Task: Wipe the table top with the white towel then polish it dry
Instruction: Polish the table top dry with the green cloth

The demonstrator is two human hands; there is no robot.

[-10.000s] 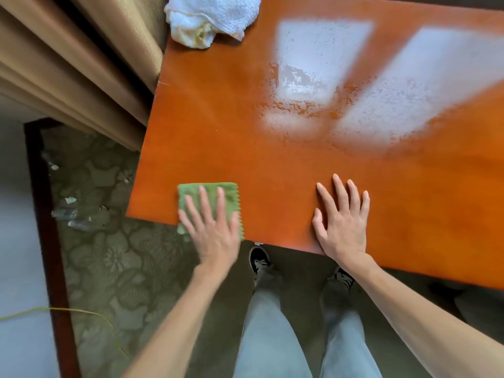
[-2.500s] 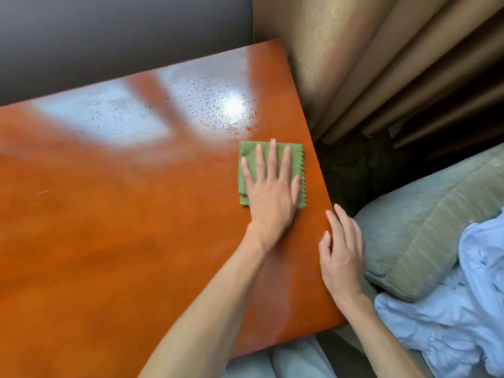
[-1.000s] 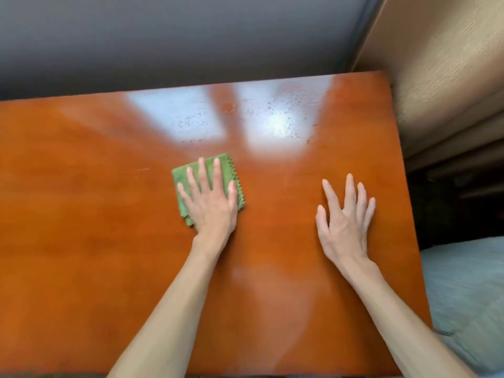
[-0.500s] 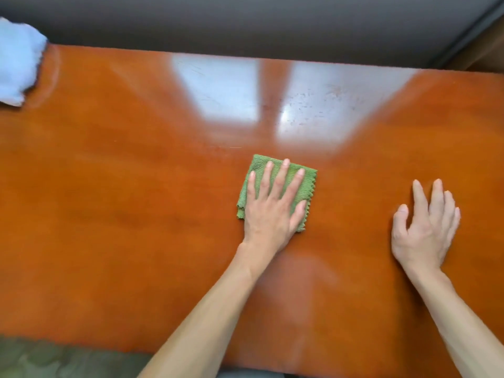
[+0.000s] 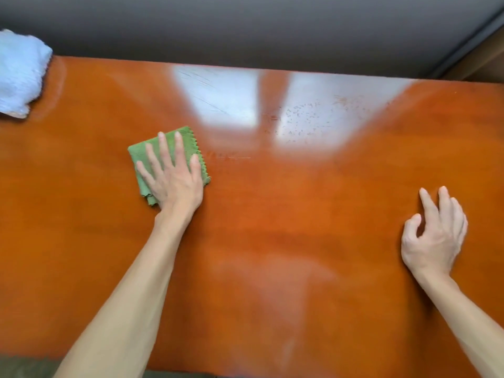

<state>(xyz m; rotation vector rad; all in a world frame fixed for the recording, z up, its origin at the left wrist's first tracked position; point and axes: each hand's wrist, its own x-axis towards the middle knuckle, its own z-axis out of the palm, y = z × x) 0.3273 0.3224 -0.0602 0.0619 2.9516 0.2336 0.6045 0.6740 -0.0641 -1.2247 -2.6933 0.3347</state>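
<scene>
One glossy orange wooden table top (image 5: 272,241) fills most of view; pale window reflections with speckled residue near far edge. Grey wall (image 5: 245,25) behind. White towel (image 5: 19,75) bunched at far left corner of table, well apart from both hands, partly out of frame. Left hand (image 5: 171,181) flat, fingers straight and spread, pressing folded green cloth (image 5: 141,156) onto table, left of centre. Right hand (image 5: 433,236) on bare table at right, fingers loosely bent, fingertips touching surface, grasping nothing.
</scene>
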